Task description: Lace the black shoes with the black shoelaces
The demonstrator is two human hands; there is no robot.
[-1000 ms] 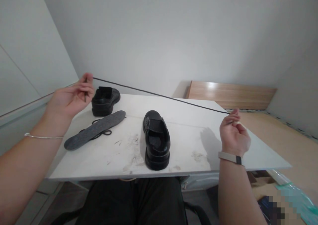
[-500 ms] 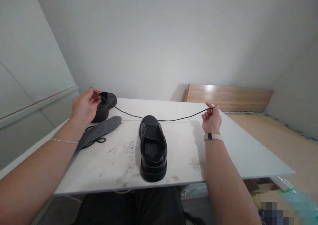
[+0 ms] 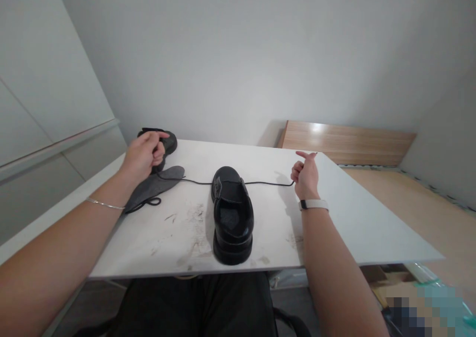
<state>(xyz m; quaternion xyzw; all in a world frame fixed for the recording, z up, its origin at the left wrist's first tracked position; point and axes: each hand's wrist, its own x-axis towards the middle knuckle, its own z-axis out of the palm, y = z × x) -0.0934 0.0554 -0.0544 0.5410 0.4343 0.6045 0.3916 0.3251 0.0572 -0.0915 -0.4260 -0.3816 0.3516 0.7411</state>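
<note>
A black shoe [image 3: 233, 250] stands on the white table with its heel toward me and its tongue showing. A dark shoelace [image 3: 269, 183] runs out from both sides of the shoe's front. My right hand [image 3: 307, 173] is closed on the lace's right stretch, forefinger and thumb extended. On the other side, my left hand [image 3: 147, 153] has its fingers curled round the left stretch, the forefinger pointing out. Its grip is partly hidden. Behind that hand sits a second black shoe [image 3: 170, 142], partly covered.
A grey insole [image 3: 173, 173] lies at the left, with a looped black lace [image 3: 152, 201] beside it. Dirt smudges mark the white table [image 3: 267, 213]. A wooden board [image 3: 345, 141] stands behind the table's right end, and boxes and bags lie below right.
My hands have come closer together, the left moving right and the right moving left. The lace, raised in a curve before, now runs low and straighter at the shoe. Both forefingers have stretched out.
</note>
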